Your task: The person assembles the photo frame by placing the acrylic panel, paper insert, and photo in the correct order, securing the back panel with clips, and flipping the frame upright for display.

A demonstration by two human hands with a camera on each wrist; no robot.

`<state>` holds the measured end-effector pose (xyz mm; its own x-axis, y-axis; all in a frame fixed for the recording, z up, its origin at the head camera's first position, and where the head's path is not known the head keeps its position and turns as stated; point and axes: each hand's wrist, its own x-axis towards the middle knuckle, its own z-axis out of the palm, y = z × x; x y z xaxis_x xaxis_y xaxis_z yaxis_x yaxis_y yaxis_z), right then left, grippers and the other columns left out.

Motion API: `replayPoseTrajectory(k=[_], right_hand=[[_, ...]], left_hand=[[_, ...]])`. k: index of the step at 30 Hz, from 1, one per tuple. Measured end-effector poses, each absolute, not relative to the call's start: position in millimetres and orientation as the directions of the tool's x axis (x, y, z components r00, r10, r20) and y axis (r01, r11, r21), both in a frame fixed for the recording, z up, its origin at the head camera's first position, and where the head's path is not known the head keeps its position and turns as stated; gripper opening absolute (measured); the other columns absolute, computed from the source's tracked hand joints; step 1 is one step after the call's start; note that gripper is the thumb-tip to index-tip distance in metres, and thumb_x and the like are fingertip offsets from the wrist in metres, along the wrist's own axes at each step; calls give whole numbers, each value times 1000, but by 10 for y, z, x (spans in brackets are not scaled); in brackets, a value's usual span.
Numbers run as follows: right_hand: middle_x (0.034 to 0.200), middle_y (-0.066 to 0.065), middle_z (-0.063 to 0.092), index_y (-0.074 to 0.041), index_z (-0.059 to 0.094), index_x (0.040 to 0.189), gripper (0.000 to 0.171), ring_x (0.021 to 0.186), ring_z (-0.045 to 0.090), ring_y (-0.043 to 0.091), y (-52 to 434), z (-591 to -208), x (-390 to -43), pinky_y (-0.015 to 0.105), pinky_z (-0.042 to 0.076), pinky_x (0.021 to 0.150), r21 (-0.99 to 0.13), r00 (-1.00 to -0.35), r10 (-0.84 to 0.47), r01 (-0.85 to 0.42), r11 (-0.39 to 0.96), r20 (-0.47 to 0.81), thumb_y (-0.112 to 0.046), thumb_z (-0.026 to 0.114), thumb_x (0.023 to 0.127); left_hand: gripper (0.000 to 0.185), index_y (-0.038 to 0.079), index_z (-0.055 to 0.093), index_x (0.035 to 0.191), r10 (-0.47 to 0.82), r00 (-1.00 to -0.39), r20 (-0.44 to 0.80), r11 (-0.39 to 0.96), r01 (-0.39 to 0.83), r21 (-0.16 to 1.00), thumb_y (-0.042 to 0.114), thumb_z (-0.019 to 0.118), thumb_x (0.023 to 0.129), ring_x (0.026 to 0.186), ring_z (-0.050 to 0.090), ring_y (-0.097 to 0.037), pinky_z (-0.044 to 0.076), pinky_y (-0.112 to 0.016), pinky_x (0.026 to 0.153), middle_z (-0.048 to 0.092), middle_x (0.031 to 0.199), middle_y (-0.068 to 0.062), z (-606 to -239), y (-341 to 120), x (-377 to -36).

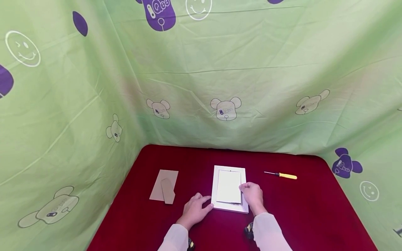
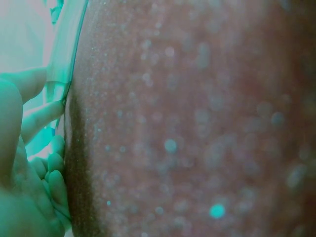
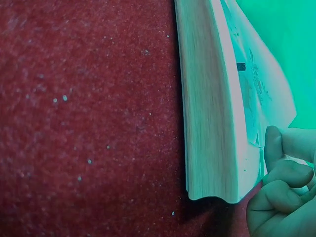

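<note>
Dark red velvety table (image 1: 298, 216) with rounded far corners, boxed in on all sides by a green sheet (image 1: 251, 62) printed with cartoon bears and smiley faces; pretty cosy setup. The white picture frame (image 1: 228, 207) lies flat near the front middle of the table, face down as far as I can tell, with a pale sheet (image 1: 228, 186) sitting in its opening. Left hand (image 1: 195, 207) rests at the frame's lower left corner, fingers fairly relaxed and touching the edge; right hand (image 1: 252, 195) has curled fingers pinching the sheet's right edge. Brown backing board (image 1: 164, 190) with its stand flap lies off to the left; a yellow-handled screwdriver (image 1: 282, 175) off to the right. Right wrist view shows the frame's wood-grain side moulding (image 3: 210, 113) up close, which the head view doesn't; left wrist view is mostly blurry red cloth (image 2: 197, 123).
</note>
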<state>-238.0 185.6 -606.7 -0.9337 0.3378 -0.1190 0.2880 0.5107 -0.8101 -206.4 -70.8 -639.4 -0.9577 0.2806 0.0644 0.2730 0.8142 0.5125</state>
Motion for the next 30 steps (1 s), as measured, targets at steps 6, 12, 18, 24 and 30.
replayPoseTrajectory(k=[6, 12, 18, 24, 30], right_hand=[[89, 11, 70, -5, 74, 88, 16, 88, 62, 32, 1847, -6060, -2379, 46, 46, 74, -790, -940, 329, 270, 550, -92, -20, 67, 89], [85, 10, 70, -4, 74, 87, 16, 81, 63, 30, 1820, -6029, -2368, 46, 47, 72, -766, -947, 321, 227, 601, -29, -18, 67, 89], [85, 10, 71, -3, 73, 92, 16, 82, 64, 33, 1784, -6018, -2356, 49, 47, 74, -743, -948, 319, 202, 638, 16, -17, 66, 89], [97, 17, 70, -2, 70, 104, 25, 92, 63, 42, 1759, -6031, -2356, 53, 46, 78, -719, -943, 331, 212, 662, 27, -21, 68, 88], [96, 17, 70, -2, 66, 110, 32, 91, 62, 41, 1741, -6065, -2354, 53, 46, 77, -729, -929, 369, 242, 640, 15, -23, 71, 86]], left_hand=[[48, 26, 69, 124, 278, -958, 67, 815, 272, 512, 57, 57, 90, 77, 44, -7, 38, -27, 61, 42, 89, 12, -6421, -708, -2076], [48, 26, 69, 124, 275, -959, 63, 814, 267, 516, 57, 57, 90, 78, 44, -8, 38, -28, 61, 42, 89, 11, -6419, -706, -2076], [47, 27, 69, 125, 272, -961, 56, 815, 261, 518, 57, 57, 90, 78, 44, -8, 38, -29, 62, 43, 90, 11, -6410, -702, -2069], [46, 27, 69, 124, 270, -961, 58, 814, 260, 519, 56, 57, 90, 80, 45, -8, 39, -30, 63, 44, 91, 11, -6408, -700, -2068], [46, 27, 68, 125, 271, -961, 54, 812, 258, 524, 56, 57, 91, 79, 44, -8, 38, -29, 62, 43, 90, 11, -6395, -707, -2058]])
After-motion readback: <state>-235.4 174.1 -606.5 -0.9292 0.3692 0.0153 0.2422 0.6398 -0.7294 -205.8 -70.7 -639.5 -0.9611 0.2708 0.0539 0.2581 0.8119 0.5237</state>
